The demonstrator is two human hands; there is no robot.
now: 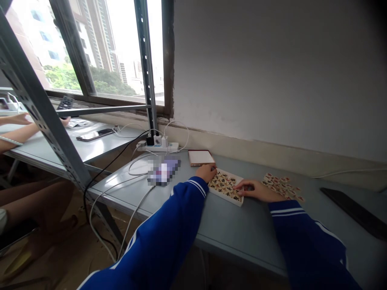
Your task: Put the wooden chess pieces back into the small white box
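A shallow pale box (pixel 227 201) lies on the desk, holding rows of round Chinese chess pieces (pixel 221 185) with black characters. At its upper left corner my left hand (pixel 206 173) is closed on the box's edge. My right hand (pixel 254 189) reaches over the box's right side, thumb and fingers drawn together at a chess piece; the fingers partly hide it. Right of that hand, a loose pile of chess pieces (pixel 281 185) with reddish characters is spread on the desk, partly behind my right wrist. A box lid (pixel 201 157) with a white top and reddish edge lies behind my left hand.
A phone (pixel 163 171), blurred out, lies left with white cables around it. Behind it stands a power strip (pixel 163 147) with plugs. A long dark object (pixel 352 209) lies at the right. A metal shelf post (pixel 45 108) separates a neighbouring desk, where another person's arms (pixel 21 131) show.
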